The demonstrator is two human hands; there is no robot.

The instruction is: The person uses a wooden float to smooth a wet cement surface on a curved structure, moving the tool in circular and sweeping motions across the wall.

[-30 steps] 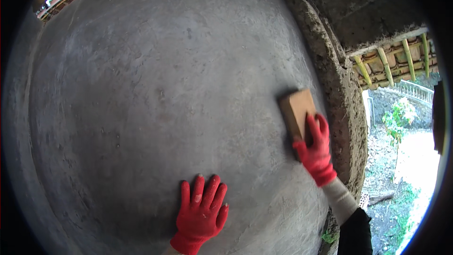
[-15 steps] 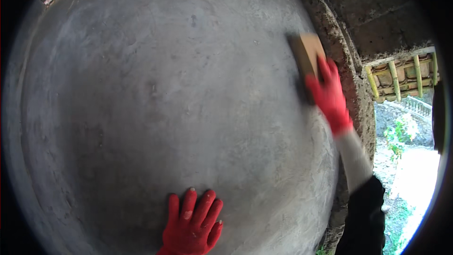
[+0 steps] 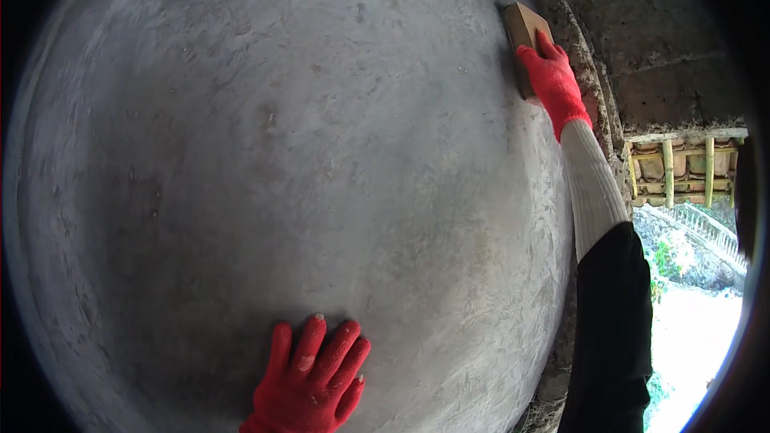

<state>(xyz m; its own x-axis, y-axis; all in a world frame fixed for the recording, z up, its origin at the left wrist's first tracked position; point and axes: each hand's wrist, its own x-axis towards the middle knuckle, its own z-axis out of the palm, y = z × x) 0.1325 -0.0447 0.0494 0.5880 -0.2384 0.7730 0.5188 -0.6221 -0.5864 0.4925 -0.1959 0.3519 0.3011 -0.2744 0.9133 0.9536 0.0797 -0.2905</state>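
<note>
A broad grey plastered wall (image 3: 321, 176) fills most of the view, smooth with faint streaks and darker patches. My left hand (image 3: 309, 381), in a red glove, rests flat on its lower part with the fingers spread and holds nothing. Up at the wall's right edge, my right hand (image 3: 556, 84), also red-gloved, grips a tan rectangular block (image 3: 523, 28) that looks like a wooden float or sanding block. The block's flat side faces the wall and appears to lie against it. Part of the block is hidden under my fingers and palm.
Rough broken masonry (image 3: 597, 84) borders the wall on the right, beside my raised forearm. Beyond it are a dark concrete surface (image 3: 670, 40), a tiled roof edge with poles (image 3: 682, 168), and a bright outdoor area with plants and a pale railing (image 3: 702, 228).
My right hand has moved upward along the wall's right edge with the block, its arm now reaching farther. My left hand stays flat on the wall, and the view has shifted slightly.
</note>
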